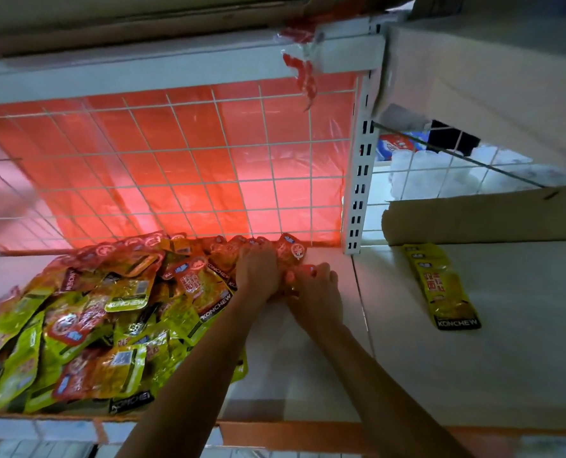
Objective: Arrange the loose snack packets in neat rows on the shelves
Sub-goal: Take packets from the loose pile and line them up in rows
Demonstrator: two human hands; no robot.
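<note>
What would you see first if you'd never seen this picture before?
The glowing red plastic sheet behind the white wire grid at the back grabs the eye first. Next comes the messy pile of yellow-green snack packets on the left of the shelf, with the left hand and right hand gripping red packets beside it.

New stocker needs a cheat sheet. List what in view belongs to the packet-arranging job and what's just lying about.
Job: packet heap, back-row packets gripped by left hand and right hand, lone yellow packet, shelf.

Lying about: cardboard sheet, red plastic sheet behind wire grid, torn wrapper.
</note>
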